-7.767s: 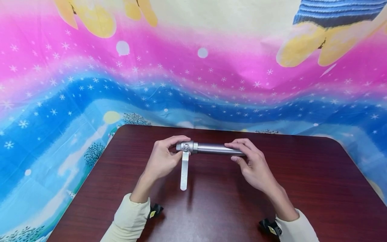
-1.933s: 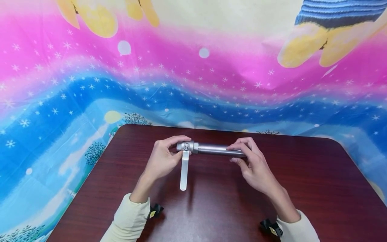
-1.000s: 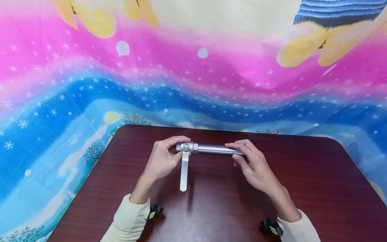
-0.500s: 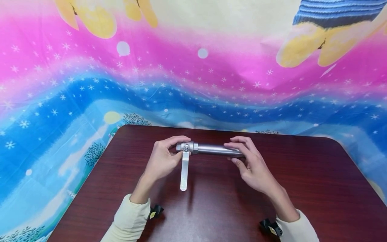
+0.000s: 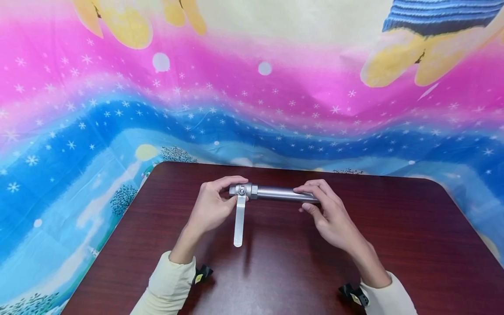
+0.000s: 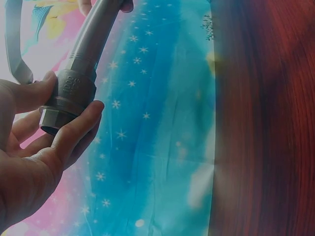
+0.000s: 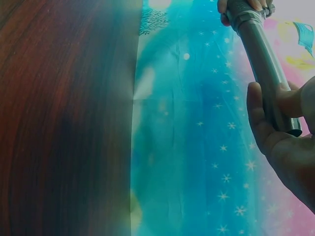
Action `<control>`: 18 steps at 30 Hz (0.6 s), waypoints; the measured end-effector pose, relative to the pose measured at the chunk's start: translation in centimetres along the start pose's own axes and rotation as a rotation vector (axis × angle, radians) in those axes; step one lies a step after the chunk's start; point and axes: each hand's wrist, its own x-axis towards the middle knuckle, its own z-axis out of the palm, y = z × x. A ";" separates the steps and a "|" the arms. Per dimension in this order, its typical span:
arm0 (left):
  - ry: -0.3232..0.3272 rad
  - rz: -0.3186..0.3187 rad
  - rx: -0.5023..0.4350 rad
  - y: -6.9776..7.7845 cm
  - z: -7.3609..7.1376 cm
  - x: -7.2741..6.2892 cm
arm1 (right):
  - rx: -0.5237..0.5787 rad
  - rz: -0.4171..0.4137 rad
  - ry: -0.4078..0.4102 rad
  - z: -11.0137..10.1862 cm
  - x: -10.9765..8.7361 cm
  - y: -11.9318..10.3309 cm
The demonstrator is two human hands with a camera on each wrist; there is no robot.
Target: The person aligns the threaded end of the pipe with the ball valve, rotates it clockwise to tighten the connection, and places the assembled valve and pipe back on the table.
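Observation:
A steel ball valve [image 5: 243, 190] with a flat lever handle [image 5: 239, 223] is held above the table, pinched between the thumb and fingers of my left hand [image 5: 212, 205]. The lever points toward me. Joined to the valve's right end is a smooth metal pipe [image 5: 275, 193], roughly level in the head view. My right hand [image 5: 334, 218] grips the pipe's far end, fingers over the top and thumb on the near side. In the left wrist view, raised lettering marks the valve body [image 6: 71, 88]. The right wrist view shows the pipe's open end [image 7: 294, 132] beside the palm.
A dark red wood-grain table [image 5: 275, 271] with rounded corners lies below both hands. Behind it hangs a printed cloth backdrop [image 5: 252, 109] in pink and blue. Small black devices [image 5: 202, 274] sit at both wrists, by the pale sleeves [image 5: 169, 280].
My right fingers and thumb have shifted back and forth on the pipe; the thumb now lies higher on it than half a second ago. The left hand and valve stay almost still.

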 end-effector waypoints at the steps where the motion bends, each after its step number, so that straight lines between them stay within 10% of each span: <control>1: 0.000 0.001 -0.001 0.0 0.0 0.0 | 0.006 0.001 -0.005 0.0 0.0 0.0; 18: -0.004 0.014 0.004 0.0 0.1 -0.1 | 0.039 0.018 -0.031 -0.2 -0.1 0.2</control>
